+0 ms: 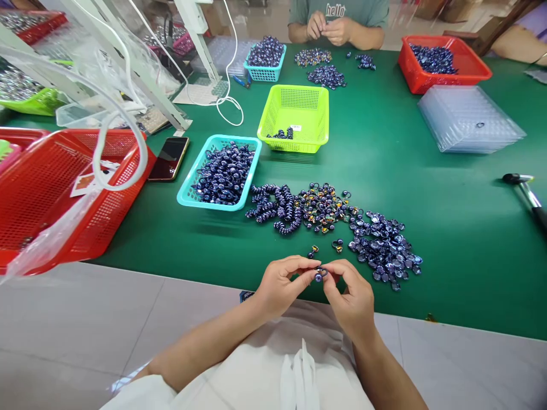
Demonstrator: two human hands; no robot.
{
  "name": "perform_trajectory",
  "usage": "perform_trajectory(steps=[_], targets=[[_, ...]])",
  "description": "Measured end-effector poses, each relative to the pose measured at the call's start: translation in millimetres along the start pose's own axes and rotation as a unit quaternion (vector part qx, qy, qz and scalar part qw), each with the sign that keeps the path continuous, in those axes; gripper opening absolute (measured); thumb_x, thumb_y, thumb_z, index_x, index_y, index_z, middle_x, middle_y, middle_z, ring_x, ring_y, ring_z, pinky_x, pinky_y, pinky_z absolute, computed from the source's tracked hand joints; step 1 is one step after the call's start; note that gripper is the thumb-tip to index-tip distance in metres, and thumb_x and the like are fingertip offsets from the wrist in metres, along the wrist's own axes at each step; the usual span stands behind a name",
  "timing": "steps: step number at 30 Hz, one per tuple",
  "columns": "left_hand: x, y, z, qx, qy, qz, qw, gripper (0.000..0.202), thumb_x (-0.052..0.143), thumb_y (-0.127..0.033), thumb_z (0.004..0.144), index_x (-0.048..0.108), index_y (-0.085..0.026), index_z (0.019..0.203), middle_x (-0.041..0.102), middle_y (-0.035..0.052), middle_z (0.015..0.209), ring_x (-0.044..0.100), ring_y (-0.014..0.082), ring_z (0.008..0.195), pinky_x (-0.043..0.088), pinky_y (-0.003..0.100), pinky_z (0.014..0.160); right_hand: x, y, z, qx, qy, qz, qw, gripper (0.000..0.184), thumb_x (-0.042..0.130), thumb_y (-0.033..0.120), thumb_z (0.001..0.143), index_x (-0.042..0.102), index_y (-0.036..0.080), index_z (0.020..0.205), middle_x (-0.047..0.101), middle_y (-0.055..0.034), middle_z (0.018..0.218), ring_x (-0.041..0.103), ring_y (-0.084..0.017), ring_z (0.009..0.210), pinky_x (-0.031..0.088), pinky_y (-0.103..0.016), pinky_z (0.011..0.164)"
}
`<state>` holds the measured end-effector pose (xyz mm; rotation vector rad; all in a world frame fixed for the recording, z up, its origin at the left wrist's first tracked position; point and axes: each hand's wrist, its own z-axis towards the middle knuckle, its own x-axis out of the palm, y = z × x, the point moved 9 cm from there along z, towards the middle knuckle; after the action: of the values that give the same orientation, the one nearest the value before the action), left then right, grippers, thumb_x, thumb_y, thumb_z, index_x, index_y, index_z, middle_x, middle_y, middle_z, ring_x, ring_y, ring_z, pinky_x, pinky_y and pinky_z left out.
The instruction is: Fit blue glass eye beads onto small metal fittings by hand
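Green bench (453, 228): open surface between the dark disc pile (387, 247) and the hammer (529, 195).
Near edge: wrists cross it.
Grip: narrow; left hand (280, 285) and right hand (352, 293) pinch one dark ring piece (319, 274) between fingertips, just inside that edge.
Floor (85, 324): pale tiles.
Red basket (96, 222): cut off at left.
Ring detail: partly covered by fingers.

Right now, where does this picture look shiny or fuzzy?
Head view: pale shine on the green table, towards the right; head view: bright glare on the floor tiles, lower left; head view: the tiny dark piece between the fingers lacks clear detail.
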<state>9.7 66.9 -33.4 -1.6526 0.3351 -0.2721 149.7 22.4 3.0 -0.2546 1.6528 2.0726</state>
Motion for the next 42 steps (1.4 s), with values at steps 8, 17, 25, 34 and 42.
perform_trajectory(steps=[8, 17, 25, 34, 42], targets=[[2.1, -14, -1, 0.06, 0.006, 0.049, 0.997, 0.014, 0.068, -0.023, 0.087, 0.077, -0.018, 0.096, 0.076, 0.0088, 0.088, 0.069, 0.019, 0.08, 0.055, 0.028, 0.074, 7, -14, -1, 0.061, 0.016, 0.054, 0.997, 0.01, 0.057, 0.017, 0.089, 0.065, 0.021, 0.086, 0.063, -0.0007, 0.078, 0.058, -0.014, 0.068, 0.048, -0.026, 0.061], [5.3, -12, 2, 0.068, 0.006, 0.061, 0.996, 0.013, 0.066, -0.023, 0.088, 0.076, -0.017, 0.094, 0.074, 0.0083, 0.086, 0.067, 0.0177, 0.078, 0.053, 0.027, 0.072, 13, -24, 1, 0.097, 0.028, 0.089, 0.991, 0.011, 0.056, 0.02, 0.09, 0.066, 0.02, 0.085, 0.064, -0.0013, 0.078, 0.061, -0.014, 0.069, 0.051, -0.025, 0.062], [8.8, -4, 6, 0.021, 0.016, 0.03, 0.999, 0.015, 0.069, -0.027, 0.085, 0.077, -0.016, 0.092, 0.074, 0.009, 0.085, 0.067, 0.0188, 0.078, 0.054, 0.027, 0.07, -17, -19, 6, 0.012, 0.074, -0.047, 0.996, 0.015, 0.055, 0.022, 0.095, 0.07, 0.023, 0.097, 0.068, -0.0032, 0.089, 0.063, -0.016, 0.078, 0.051, -0.029, 0.067], [0.9, 19, 14, -0.148, -0.02, -0.168, 0.974, 0.028, 0.082, -0.037, 0.07, 0.076, -0.014, 0.085, 0.073, 0.0052, 0.073, 0.059, 0.0113, 0.057, 0.051, 0.025, 0.059, -67, -47, 8, -0.136, 0.004, -0.385, 0.913, 0.013, 0.062, 0.024, 0.09, 0.074, 0.023, 0.096, 0.063, -0.0081, 0.091, 0.053, -0.023, 0.082, 0.046, -0.04, 0.072], [0.0, 25, 11, -0.165, -0.029, -0.219, 0.961, 0.026, 0.083, -0.033, 0.071, 0.076, -0.014, 0.087, 0.074, 0.0064, 0.077, 0.057, 0.0105, 0.057, 0.049, 0.025, 0.058, -51, -24, 4, -0.121, -0.013, -0.263, 0.957, 0.009, 0.06, 0.017, 0.088, 0.065, 0.022, 0.093, 0.069, -0.0066, 0.097, 0.063, -0.024, 0.092, 0.05, -0.043, 0.084]])
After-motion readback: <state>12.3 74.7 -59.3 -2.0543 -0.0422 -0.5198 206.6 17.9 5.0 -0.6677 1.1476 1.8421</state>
